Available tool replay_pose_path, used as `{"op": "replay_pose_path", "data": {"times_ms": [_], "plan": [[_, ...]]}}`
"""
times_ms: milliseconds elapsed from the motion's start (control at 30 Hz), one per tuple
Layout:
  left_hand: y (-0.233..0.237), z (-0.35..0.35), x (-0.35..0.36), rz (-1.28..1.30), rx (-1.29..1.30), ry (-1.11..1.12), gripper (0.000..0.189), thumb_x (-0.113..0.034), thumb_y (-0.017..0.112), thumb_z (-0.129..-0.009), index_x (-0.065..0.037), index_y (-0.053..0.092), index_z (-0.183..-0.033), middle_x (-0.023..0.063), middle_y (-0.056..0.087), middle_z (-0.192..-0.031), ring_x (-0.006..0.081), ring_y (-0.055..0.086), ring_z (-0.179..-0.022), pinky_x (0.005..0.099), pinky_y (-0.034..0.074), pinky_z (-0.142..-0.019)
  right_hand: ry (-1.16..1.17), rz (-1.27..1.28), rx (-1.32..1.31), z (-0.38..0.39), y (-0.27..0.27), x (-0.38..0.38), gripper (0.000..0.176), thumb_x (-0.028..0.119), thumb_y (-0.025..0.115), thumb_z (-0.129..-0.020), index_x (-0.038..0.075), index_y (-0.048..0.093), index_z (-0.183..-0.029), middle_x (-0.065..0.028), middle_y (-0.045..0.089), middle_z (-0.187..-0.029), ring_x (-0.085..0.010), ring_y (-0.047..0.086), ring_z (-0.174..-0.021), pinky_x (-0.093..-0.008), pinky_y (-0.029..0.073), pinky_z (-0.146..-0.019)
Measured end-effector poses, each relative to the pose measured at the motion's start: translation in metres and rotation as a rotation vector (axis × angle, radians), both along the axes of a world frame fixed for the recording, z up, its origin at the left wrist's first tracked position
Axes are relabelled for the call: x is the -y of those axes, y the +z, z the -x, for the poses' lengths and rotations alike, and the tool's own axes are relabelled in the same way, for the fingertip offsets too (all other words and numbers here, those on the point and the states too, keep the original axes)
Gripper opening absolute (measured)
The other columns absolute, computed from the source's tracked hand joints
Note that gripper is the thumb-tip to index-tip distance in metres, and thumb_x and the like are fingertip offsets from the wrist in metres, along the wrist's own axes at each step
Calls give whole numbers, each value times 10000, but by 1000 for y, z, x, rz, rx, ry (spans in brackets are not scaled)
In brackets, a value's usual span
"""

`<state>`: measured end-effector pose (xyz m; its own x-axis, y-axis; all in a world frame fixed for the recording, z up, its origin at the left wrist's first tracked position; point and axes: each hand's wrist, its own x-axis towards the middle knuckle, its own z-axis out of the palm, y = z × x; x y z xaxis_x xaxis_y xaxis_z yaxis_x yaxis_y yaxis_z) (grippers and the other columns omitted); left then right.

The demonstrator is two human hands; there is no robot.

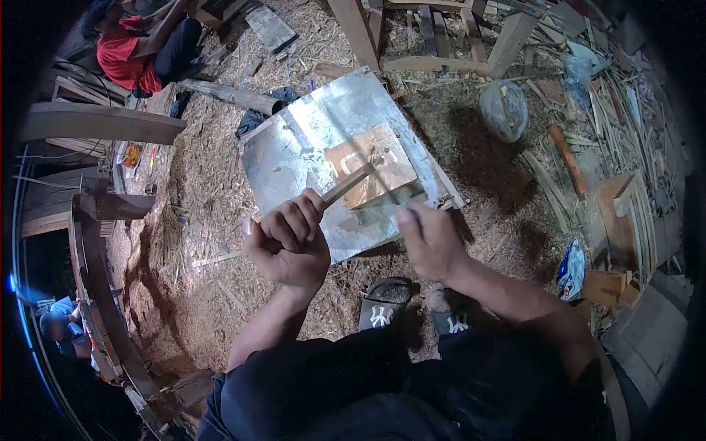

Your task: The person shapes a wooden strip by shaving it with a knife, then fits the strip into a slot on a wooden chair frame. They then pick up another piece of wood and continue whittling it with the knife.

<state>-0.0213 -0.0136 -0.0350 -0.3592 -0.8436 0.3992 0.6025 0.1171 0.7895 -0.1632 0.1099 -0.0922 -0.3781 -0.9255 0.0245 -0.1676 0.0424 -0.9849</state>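
Note:
My left hand (290, 239) is closed around a narrow wooden stick (347, 187), which points up and to the right over a flat wooden block (397, 175). To its right, my right hand (430, 241) is closed and smeared by motion. A long, thin, dark streak runs from its fingers across the block toward the upper left; it looks like a slim tool, but its kind is too blurred to tell. The block lies on a grey metal-topped board (283, 187) on the ground, with pale patches on its upper face.
Wood shavings (198, 294) cover the ground. A clear plastic bag (504, 110) lies at upper right, near scrap strips (614, 125). At upper left a person in a red shirt (121, 55) sits; another person (66, 327) is at far left. Curved timbers (95, 272) stand left.

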Motion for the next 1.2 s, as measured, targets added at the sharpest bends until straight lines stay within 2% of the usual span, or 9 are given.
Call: {"op": "replay_pose_path", "data": {"times_ms": [233, 400, 467, 567, 767, 833, 1033, 1133, 1200], "plan": [[-3, 1, 0, -31, -31, 7, 554, -359, 228, -1005, -130, 262, -502, 15, 272, -456, 174, 278, -474, 366, 324, -618, 29, -105, 5, 12, 26, -3, 457, 361, 438, -1021, 5, 541, -755, -92, 485, -495, -193, 499, -399, -388, 373, -403], [-2, 1, -2, -11, 2, 24, 529, -365, 273, -990, -149, 262, -507, 11, 242, -462, 163, 246, -459, 367, 322, -638, -40, 174, -81, 7, 12, -4, 439, 359, 442, -1024, 11, 524, -769, -90, 475, -490, -192, 490, -392, -375, 384, -398], [-2, 1, -4, -9, 9, 30, 527, -365, 274, -988, -149, 259, -508, 11, 243, -462, 164, 248, -458, 366, 323, -636, 40, -137, -141, -2, -7, -3, 439, 358, 455, -1021, 5, 520, -769, -99, 478, -490, -209, 509, -415, -388, 402, -422], [-2, 2, -3, -28, 7, 42, 522, -363, 274, -984, -149, 255, -509, 12, 241, -463, 167, 251, -458, 363, 327, -633, 52, -168, -103, 3, -2, -4, 450, 374, 456, -1018, -5, 522, -786, -112, 489, -498, -229, 528, -433, -393, 411, -441], [-1, 3, -4, -26, 3, 54, 529, -358, 256, -990, -141, 253, -508, 14, 247, -463, 175, 266, -467, 363, 326, -620, 5, 194, -30, 11, 26, -3, 461, 371, 451, -1020, -14, 537, -781, -112, 489, -495, -227, 540, -426, -402, 415, -443], [2, 3, -4, -6, 13, 54, 520, -367, 269, -985, -151, 250, -512, 12, 230, -467, 171, 247, -461, 362, 324, -623, 76, -232, -113, 1, -5, -3, 464, 374, 454, -1017, -13, 552, -781, -131, 509, -515, -246, 571, -457, -415, 430, -457], [3, 5, -7, -72, 7, 123, 531, -348, 245, -991, -134, 258, -505, 22, 262, -460, 179, 287, -469, 367, 328, -611, 13, -143, -104, 15, 36, -2, 499, 377, 434, -1028, -19, 541, -744, -130, 490, -513, -247, 552, -461, -409, 413, -445], [2, 5, -4, -77, -19, 98, 533, -347, 244, -992, -133, 261, -505, 22, 262, -460, 178, 284, -467, 365, 328, -608, -51, 308, 33, 12, 39, 2, 518, 385, 431, -1031, -9, 515, -705, -94, 463, -495, -221, 491, -414, -384, 371, -401], [3, 5, -6, -56, 15, 91, 516, -355, 256, -989, -143, 250, -519, 14, 241, -468, 174, 273, -467, 365, 331, -618, -12, 90, -68, 1, 2, 2, 520, 386, 434, -1030, -9, 521, -702, -95, 466, -497, -226, 492, -420, -392, 376, -410]]}}
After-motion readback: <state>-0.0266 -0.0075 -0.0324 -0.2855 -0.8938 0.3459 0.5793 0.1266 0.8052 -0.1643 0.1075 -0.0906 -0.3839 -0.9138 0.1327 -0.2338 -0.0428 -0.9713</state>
